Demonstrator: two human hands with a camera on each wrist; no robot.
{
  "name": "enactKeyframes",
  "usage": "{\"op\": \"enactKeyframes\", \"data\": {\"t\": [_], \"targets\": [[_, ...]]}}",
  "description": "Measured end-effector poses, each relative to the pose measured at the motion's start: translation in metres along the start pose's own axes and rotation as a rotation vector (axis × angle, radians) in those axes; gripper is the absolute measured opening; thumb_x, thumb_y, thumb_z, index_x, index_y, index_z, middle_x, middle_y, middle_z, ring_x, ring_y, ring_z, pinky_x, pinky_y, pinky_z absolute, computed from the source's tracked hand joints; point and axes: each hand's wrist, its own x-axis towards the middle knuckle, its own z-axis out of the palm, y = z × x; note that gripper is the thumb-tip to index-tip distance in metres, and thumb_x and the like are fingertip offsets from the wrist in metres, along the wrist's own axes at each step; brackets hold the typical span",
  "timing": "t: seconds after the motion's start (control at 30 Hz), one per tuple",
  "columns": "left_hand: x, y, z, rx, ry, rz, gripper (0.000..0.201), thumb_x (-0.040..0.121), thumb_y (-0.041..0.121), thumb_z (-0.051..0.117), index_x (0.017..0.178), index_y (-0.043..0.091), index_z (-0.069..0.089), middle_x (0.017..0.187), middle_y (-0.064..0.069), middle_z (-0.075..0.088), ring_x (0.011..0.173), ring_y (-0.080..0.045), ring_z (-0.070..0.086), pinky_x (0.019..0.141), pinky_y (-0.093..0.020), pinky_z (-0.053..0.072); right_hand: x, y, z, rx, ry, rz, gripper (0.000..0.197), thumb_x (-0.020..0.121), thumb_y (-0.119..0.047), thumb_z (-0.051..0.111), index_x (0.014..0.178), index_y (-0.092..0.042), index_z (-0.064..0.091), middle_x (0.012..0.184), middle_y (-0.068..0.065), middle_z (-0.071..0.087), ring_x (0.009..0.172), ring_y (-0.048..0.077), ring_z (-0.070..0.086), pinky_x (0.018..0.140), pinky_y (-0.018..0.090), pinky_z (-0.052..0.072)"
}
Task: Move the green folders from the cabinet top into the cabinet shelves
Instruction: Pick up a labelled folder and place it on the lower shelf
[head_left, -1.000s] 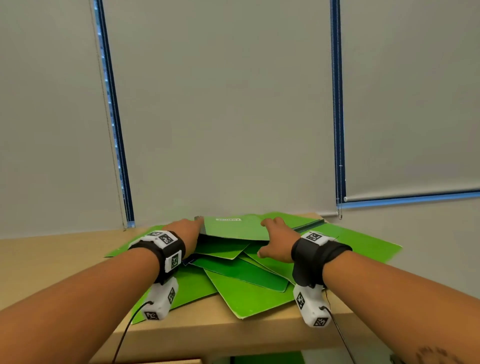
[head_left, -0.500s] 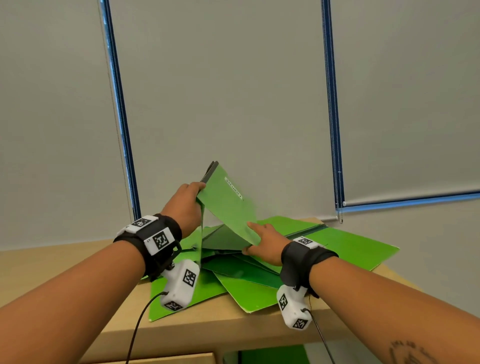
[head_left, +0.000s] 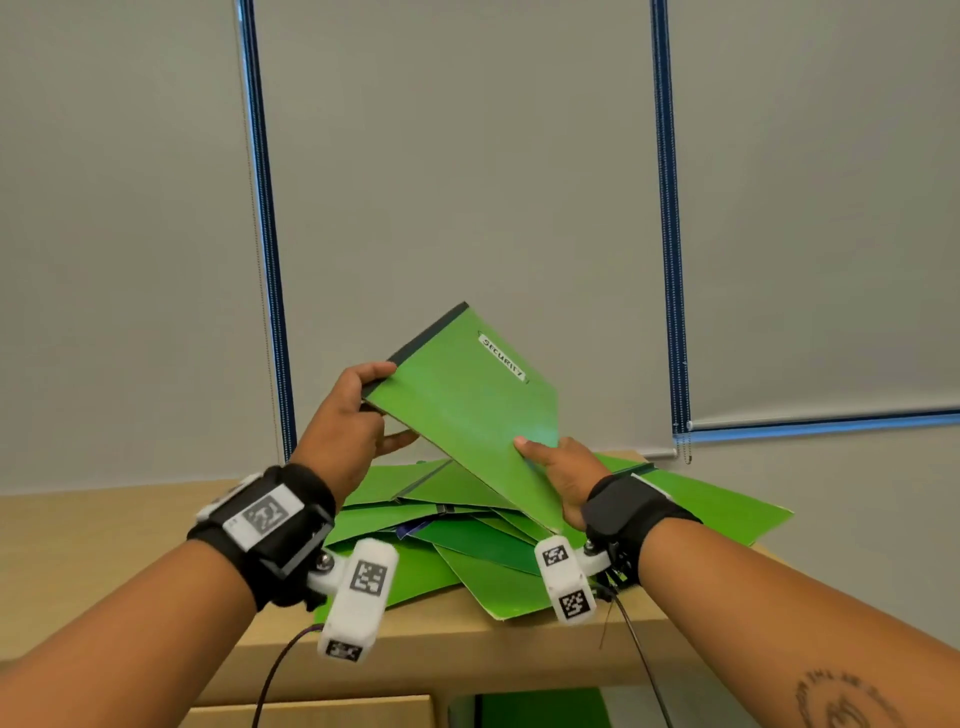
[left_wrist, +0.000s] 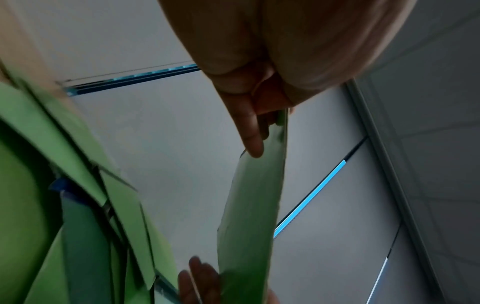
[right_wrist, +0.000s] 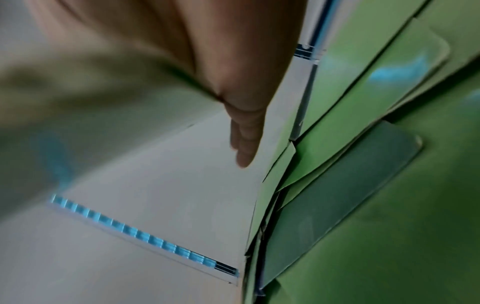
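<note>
— Where are your hands?

— Both your forearms reach forward, each with a black wrist strap. Your left hand (head_left: 347, 415) is raised higher, fingers curled over the top edge of the green folder (head_left: 467, 405), thumb underneath.

— And your right?

— Your right hand (head_left: 563, 475) sits lower, thumb laid on the folder's front face, fingers behind its lower edge. From the right wrist, those fingers (right_wrist: 246, 142) look straight and close together.

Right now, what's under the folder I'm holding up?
Under the lifted folder lies a loose pile of green folders on the cabinet top. Something blue peeks out within the pile. How many folders are there can't be counted, since they overlap.
</note>
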Motion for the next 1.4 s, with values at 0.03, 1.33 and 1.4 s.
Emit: {"op": "enactKeyframes", "data": {"t": [0.03, 1.33, 1.4], "targets": [[-0.005, -0.004, -0.002, -0.021, 0.000, -0.025, 0.058, 0.081, -0.024, 0.028, 0.118, 0.012, 0.054, 0.115, 0.001, 0.050, 0.100, -0.015, 0.055, 0.082, -0.037, 0.058, 0.004, 0.003, -0.007, 0.052, 0.035, 0.015, 0.096, 0.066, -0.043, 0.084, 0.138, 0.000, 0.037, 0.133, 0.020, 0.055, 0.115, 0.034, 0.057, 0.100, 0.047, 0.046], [-0.282, -0.275, -0.020, 0.619, -0.424, -0.688, 0.035, 0.096, -0.001, 0.044, 0.126, 0.016, 0.050, 0.116, -0.005, 0.064, 0.100, -0.025, 0.064, 0.079, -0.038, 0.058, -0.228, 0.271, -0.088, 0.049, -0.047, 0.321, 0.044, 0.084, 0.016, 0.041, 0.108, -0.014, 0.062, 0.117, 0.016, 0.067, 0.108, 0.034, 0.061, 0.102, 0.052, 0.045], [-0.299, -0.304, -0.016, 0.702, -0.456, -0.705, 0.031, 0.094, 0.000, 0.047, 0.122, 0.012, 0.052, 0.112, -0.009, 0.066, 0.092, -0.024, 0.065, 0.079, -0.037, 0.056, -0.235, 0.302, -0.088, 0.036, -0.045, 0.390, 0.044, 0.084, 0.017, 0.040, 0.106, -0.016, 0.062, 0.116, 0.016, 0.067, 0.107, 0.033, 0.061, 0.101, 0.051, 0.046]]}}
